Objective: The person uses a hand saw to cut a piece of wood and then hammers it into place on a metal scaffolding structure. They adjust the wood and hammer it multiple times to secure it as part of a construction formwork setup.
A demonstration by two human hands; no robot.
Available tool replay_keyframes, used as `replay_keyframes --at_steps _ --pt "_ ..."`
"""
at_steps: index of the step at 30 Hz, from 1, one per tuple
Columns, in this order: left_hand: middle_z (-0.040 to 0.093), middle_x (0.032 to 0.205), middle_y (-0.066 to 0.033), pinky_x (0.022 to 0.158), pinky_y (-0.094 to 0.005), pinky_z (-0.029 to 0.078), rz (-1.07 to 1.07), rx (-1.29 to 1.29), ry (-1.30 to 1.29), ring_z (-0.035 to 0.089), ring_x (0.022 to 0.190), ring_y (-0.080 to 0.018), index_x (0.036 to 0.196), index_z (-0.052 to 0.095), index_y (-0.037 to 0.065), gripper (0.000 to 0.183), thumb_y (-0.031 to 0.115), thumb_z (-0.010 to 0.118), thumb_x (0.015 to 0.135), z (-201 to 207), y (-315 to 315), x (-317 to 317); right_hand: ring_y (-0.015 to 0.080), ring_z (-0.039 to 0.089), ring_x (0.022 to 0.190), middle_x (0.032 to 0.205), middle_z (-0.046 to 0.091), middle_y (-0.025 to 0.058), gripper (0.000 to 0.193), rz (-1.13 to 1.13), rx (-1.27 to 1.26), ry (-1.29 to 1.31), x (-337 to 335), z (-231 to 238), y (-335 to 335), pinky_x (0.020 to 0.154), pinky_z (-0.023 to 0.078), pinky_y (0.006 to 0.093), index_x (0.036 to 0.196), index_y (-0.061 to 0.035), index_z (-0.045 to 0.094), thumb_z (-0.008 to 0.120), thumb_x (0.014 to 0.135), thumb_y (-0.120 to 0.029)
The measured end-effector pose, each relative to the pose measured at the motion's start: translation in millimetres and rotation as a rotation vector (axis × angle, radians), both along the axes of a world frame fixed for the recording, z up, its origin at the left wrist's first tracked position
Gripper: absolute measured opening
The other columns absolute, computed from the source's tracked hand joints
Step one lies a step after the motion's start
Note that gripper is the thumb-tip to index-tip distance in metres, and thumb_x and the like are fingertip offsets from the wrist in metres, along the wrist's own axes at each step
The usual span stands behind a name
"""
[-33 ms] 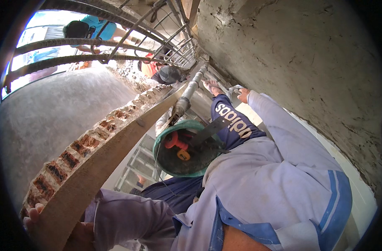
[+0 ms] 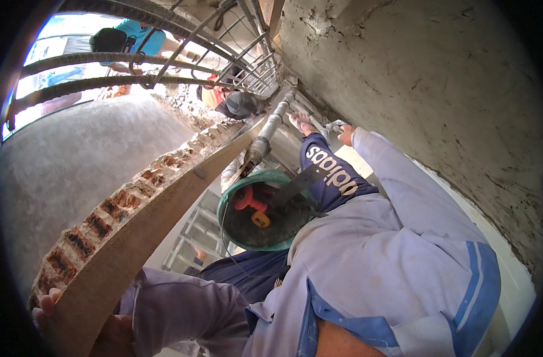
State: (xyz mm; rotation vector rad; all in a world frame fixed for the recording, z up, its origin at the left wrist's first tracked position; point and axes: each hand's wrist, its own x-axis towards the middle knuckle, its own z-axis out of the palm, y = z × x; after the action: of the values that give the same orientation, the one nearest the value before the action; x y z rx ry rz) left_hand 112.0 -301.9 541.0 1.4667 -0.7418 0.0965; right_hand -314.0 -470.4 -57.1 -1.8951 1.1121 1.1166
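Observation:
My left hand [image 2: 47, 306] is at the lower left, its fingertips curled over the edge of a long wooden board [image 2: 143, 223]. The board lies along the broken brick edge [image 2: 99, 225] of a wall; my thumb side is mostly hidden behind it. Far off at the upper middle, my right hand [image 2: 346, 134] is closed around a small grey thing beside the metal pipes; what it is I cannot make out. Between my arms hangs a green bucket [image 2: 228, 221] holding a red-orange item [image 2: 248, 198], a yellow item [image 2: 260, 219] and a dark flat blade [image 2: 295, 187].
Thick rebar [image 2: 99, 58] crosses the upper left. A person in a grey cap [image 2: 242, 105] bends beyond the board; another in a turquoise shirt [image 2: 142, 39] is farther left. Scaffold pipe [image 2: 265, 140] runs past the bucket. A rough concrete wall [image 2: 426, 89] rises at right.

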Motion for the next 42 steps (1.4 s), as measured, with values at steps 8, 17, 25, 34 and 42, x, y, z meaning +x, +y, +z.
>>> replay_keyframes --at_steps 8,17,25,34,42 --pt "0.053 0.111 -0.0087 0.091 -0.0456 0.037 0.076 0.051 0.04 0.045 0.104 -0.0235 0.126 0.043 0.024 0.051 0.056 0.044 0.087 -7 -1 -2 0.0349 0.06 0.104 0.118 0.058 0.0234 0.057 -0.109 0.024 -0.005 27 50 1 0.09 0.047 0.0417 0.129 -0.0011 0.048 0.052 0.084 -0.036" --pt "0.046 0.126 -0.0127 0.106 -0.0433 0.031 0.204 0.086 0.127 0.038 0.124 -0.0209 0.133 0.037 0.01 0.056 0.046 0.046 0.091 -6 -10 -10 0.0327 0.056 0.111 0.122 0.056 0.0219 0.058 -0.199 0.072 -0.028 11 -10 16 0.095 0.044 0.0382 0.131 -0.0031 0.047 0.057 0.082 -0.032" --pt "0.046 0.129 -0.0157 0.107 -0.0465 0.033 0.141 0.322 0.168 0.042 0.124 -0.024 0.131 0.04 0.005 0.063 0.053 0.046 0.09 10 12 13 0.0328 0.054 0.115 0.128 0.052 0.022 0.058 -0.147 0.028 -0.04 14 14 12 0.098 0.043 0.0373 0.131 -0.0013 0.046 0.052 0.082 -0.033" --pt "0.049 0.124 -0.0195 0.106 -0.048 0.034 0.103 0.117 0.093 0.045 0.122 -0.0278 0.126 0.044 0.001 0.076 0.064 0.041 0.084 -25 -5 0 0.0332 0.055 0.114 0.129 0.052 0.0198 0.061 -0.189 0.087 0.023 15 11 10 0.097 0.043 0.0373 0.135 -0.0054 0.043 0.054 0.083 -0.035" --pt "0.051 0.119 -0.0228 0.105 -0.0493 0.036 0.08 0.094 0.081 0.047 0.12 -0.0312 0.122 0.048 -0.002 0.088 0.074 0.036 0.079 -30 -7 1 0.0326 0.059 0.107 0.123 0.056 0.0209 0.059 -0.158 0.029 -0.011 15 0 17 0.091 0.047 0.0383 0.132 -0.0045 0.047 0.056 0.082 -0.035"
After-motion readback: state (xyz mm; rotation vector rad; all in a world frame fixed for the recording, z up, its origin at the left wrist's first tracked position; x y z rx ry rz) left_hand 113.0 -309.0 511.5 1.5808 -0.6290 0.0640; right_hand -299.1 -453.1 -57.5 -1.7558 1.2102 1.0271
